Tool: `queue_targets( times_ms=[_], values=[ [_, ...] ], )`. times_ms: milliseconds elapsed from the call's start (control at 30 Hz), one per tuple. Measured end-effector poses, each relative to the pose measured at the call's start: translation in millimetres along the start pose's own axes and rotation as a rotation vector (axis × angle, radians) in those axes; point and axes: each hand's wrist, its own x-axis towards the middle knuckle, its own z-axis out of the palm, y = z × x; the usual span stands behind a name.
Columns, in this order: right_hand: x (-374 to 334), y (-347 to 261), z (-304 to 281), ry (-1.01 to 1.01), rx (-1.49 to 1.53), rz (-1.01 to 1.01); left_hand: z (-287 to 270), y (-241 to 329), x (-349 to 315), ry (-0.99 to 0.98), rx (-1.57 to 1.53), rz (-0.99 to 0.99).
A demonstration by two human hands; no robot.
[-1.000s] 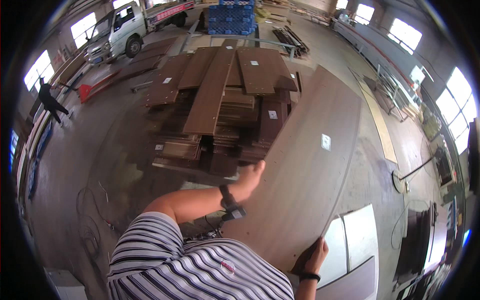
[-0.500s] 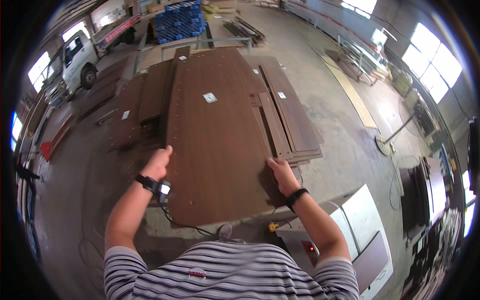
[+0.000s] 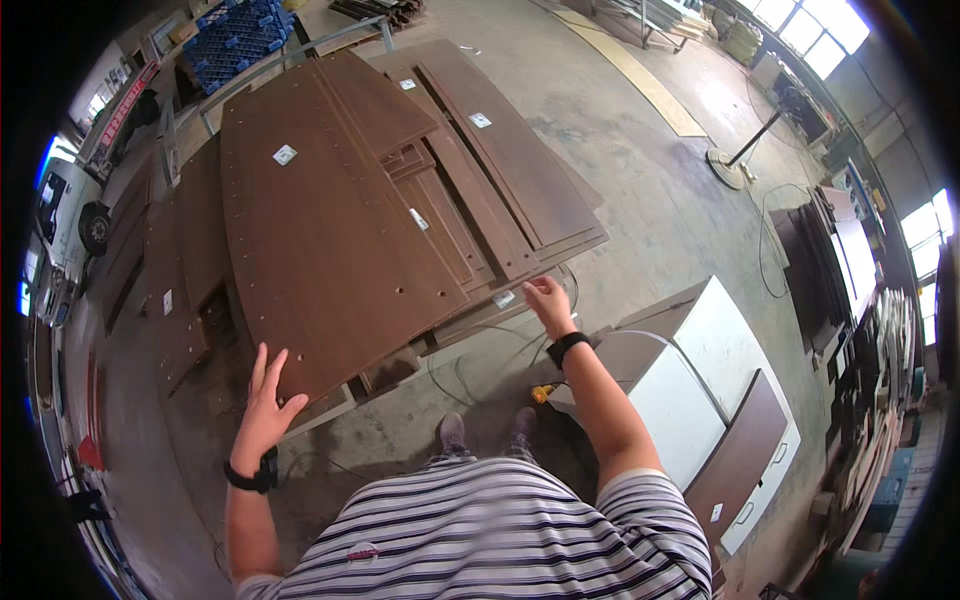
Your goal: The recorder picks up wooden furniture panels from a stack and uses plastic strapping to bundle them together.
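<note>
A large brown wood panel [image 3: 320, 230] with small holes along its edges and a white label lies on top of a stack of similar panels. Beside its near left corner is my left hand [image 3: 262, 408], open, with fingers and thumb spread; whether the fingertips touch the panel I cannot tell. My right hand [image 3: 548, 303] hangs off the near right end of the stack, its fingers loosely bent and holding nothing visible. Narrower brown boards [image 3: 470, 190] lie to the right of the top panel, some with white labels.
To my right stands a white cabinet-like unit [image 3: 660, 380] with a brown board [image 3: 738, 450] leaning on it. A yellow object [image 3: 541, 394] and cables are on the floor. Farther off are a pedestal stand [image 3: 728, 168], blue pallets [image 3: 238, 45] and a truck [image 3: 68, 215].
Both hands have let go of the large panel's sides. It now lies turned, farther left in view, uncovering boards at its right. My view has swung right; the left hand has opened.
</note>
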Motion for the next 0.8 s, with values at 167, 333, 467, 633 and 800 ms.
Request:
queue_targets(
  times_ms=[167, 333, 467, 633, 800],
  values=[
    [49, 15, -12, 0.163, -0.330, -0.211, 40, 12, -24, 0.176, 0.042, -0.110],
    [45, 2, 40, 0.245, -0.772, -0.253, 69, 17, -33, 0.311, 0.160, -0.175],
    [38, -9, 32, 0.187, -0.807, -0.219, 80, 8, -30, 0.429, 0.237, -0.246],
    [23, -31, 25, 0.147, -0.933, -0.333, 76, 16, -34, 0.411, 0.234, -0.327],
    [8, -98, 45, -0.778, 0.334, 0.225, 91, 14, -25, 0.588, 0.268, -0.123]
  ],
)
